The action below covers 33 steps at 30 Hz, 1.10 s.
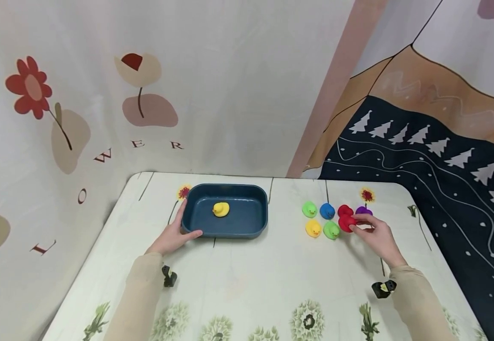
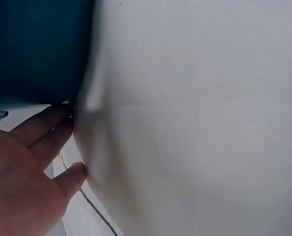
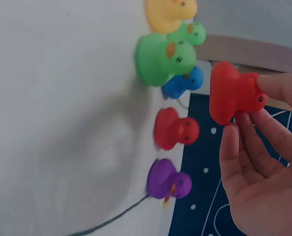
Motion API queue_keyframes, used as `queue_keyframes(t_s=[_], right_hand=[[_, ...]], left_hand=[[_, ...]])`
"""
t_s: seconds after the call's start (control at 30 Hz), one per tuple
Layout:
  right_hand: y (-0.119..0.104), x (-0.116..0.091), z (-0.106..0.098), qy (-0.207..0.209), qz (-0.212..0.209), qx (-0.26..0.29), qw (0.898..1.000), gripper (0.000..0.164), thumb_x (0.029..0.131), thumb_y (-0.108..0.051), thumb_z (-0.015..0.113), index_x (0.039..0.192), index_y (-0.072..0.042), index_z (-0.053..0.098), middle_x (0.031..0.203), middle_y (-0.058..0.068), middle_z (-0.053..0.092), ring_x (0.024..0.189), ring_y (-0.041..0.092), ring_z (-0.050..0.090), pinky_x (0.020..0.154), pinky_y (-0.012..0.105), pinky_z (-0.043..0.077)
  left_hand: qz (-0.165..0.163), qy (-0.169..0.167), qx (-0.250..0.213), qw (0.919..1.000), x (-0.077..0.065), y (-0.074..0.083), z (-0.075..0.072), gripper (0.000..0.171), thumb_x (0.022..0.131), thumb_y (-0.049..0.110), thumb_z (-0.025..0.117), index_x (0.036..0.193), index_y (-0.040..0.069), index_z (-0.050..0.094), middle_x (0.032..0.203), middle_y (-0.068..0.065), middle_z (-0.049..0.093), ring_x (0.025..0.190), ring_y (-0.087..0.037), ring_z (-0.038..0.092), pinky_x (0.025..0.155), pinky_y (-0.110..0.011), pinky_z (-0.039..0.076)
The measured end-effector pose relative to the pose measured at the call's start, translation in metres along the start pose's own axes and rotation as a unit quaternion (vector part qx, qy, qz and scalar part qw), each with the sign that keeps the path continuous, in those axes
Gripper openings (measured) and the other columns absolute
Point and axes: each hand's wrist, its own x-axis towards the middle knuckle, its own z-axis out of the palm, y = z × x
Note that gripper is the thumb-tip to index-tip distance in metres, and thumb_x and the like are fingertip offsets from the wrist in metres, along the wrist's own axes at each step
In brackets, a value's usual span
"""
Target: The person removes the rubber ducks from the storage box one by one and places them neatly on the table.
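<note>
My left hand [image 1: 173,237] lies against the left end of a dark blue rectangular dish [image 1: 225,235], fingers along its side and thumb at the front corner. The left wrist view has straight fingers [image 2: 50,132] by the dish wall [image 2: 38,54]. Inside the dish sits a yellow rubber duck [image 1: 221,209]. My right hand [image 1: 377,237] pinches a red rubber duck [image 1: 346,223] between thumb and fingers. In the right wrist view this held duck [image 3: 229,93] is raised off the table, apart from a second red duck [image 3: 173,129] standing there.
Around the held duck stand a purple duck [image 1: 364,210], a blue duck [image 1: 327,211], two green ducks [image 1: 309,209] and a yellow-orange duck [image 1: 313,228]. They stand on a flower-patterned white tablecloth [image 1: 247,279]. Printed curtains [image 1: 238,85] hang behind the table.
</note>
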Motion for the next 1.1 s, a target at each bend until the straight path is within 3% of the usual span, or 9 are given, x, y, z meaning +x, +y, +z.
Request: queue_keyframes(t_s=[0.97,1.1], right_hand=[[0.036,-0.001,0.003,-0.044,0.069,0.019,0.996,0.042,0.095,-0.019,0.064,0.125,0.009,0.056,0.118,0.027,0.058,0.11,0.038,0.054,0.078,0.015,0.044],[0.041,-0.001,0.004,-0.041,0.074,0.012,0.996,0.043,0.096,-0.02,0.063,0.126,0.009,0.055,0.12,0.028,0.057,0.112,0.038,0.052,0.084,0.024,0.048]], left_hand=[[-0.004,0.004,-0.001,1.0,-0.003,0.003,0.0,0.108,0.086,0.043,0.072,0.152,0.038,-0.014,0.16,-0.016,0.001,0.136,-0.052,0.021,0.103,-0.069,0.024],[-0.005,0.003,-0.002,1.0,-0.002,0.004,0.0,0.108,0.086,0.043,0.072,0.152,0.039,-0.014,0.16,-0.016,0.001,0.137,-0.051,0.02,0.103,-0.069,0.023]])
